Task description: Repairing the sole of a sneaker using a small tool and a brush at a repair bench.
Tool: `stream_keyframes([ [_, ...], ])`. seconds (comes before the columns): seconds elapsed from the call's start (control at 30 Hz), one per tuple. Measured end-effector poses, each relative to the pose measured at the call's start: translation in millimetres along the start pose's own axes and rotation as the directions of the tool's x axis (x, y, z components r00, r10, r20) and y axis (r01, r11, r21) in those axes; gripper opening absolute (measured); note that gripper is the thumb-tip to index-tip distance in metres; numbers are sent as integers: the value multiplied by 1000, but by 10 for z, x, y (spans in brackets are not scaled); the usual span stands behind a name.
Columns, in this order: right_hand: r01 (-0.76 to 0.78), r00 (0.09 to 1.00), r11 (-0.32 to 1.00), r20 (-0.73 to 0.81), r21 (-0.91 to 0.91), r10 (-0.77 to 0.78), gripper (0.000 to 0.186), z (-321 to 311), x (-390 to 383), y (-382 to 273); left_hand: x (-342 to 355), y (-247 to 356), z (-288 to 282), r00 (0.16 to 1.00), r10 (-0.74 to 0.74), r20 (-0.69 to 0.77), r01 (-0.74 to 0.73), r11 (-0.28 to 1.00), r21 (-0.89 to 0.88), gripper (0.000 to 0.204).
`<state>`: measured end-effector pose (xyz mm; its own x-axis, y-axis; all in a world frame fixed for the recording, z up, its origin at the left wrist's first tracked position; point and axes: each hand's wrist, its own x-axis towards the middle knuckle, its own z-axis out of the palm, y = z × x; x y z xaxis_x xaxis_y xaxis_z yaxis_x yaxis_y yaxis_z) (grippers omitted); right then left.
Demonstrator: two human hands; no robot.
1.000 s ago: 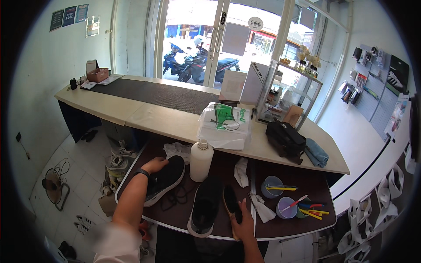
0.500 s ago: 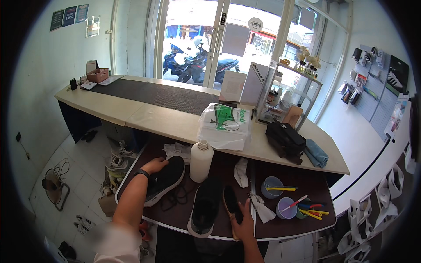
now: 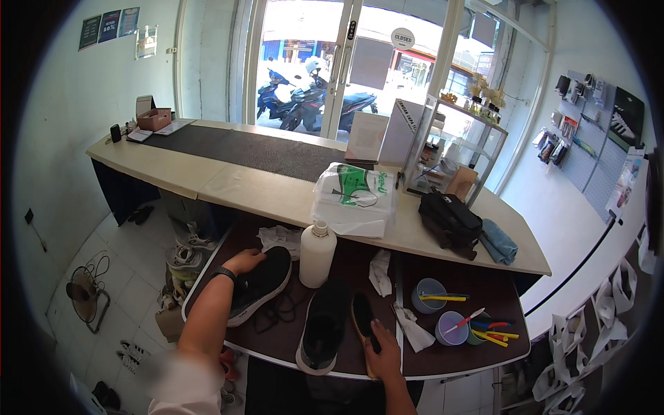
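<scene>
My left hand (image 3: 243, 262), with a dark band at the wrist, grips a black shoe (image 3: 271, 277) with a pale sole at the left of the dark brown tabletop. The fingers curl over its upper, partly out of sight. My right hand (image 3: 384, 353) is closed around a long, narrow brush (image 3: 360, 319) with a brown wooden edge and a dark face, near the front edge. Between the hands lies the other black shoe (image 3: 325, 321), its heel toward me. Dark shoelaces (image 3: 275, 312) lie loose beside the left shoe. A white bottle (image 3: 318, 256) without a cap stands behind the shoes.
Crumpled white tissues (image 3: 380, 272) lie on the tabletop. At right stand a grey cup (image 3: 429, 287), a purple cup (image 3: 453, 336) and several coloured-handled brushes. The cream counter (image 3: 263, 187) behind carries a plastic bag (image 3: 354, 200), a black bag (image 3: 451, 223) and a glass case (image 3: 456, 149).
The fingers of my right hand have drawn in closer over the brush. My left hand and both shoes stay where they were.
</scene>
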<state>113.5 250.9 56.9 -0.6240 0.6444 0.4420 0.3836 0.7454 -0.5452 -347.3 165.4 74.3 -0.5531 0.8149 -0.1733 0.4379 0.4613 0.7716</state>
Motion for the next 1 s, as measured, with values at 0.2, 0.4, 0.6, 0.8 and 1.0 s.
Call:
stream_keyframes([
  [0.2,-166,986,984,24,66,165,59,-46,17,-163,17,-81,-14,1000,7,-5,-7,1000,26,54],
  [0.4,-46,999,997,-6,68,47,59,-47,22,-111,18,-30,-5,1000,-19,4,19,1000,21,55],
  [0.6,-67,998,995,-8,73,68,56,-27,17,-93,-12,-1,-16,1000,-27,13,27,999,24,55],
  [0.8,-63,998,995,-10,75,64,57,-26,12,-81,3,-20,-8,1000,-25,11,25,1000,18,57],
  [1.0,-53,998,994,-11,99,54,58,-36,31,-111,39,-78,-16,1000,-20,5,20,999,33,57],
])
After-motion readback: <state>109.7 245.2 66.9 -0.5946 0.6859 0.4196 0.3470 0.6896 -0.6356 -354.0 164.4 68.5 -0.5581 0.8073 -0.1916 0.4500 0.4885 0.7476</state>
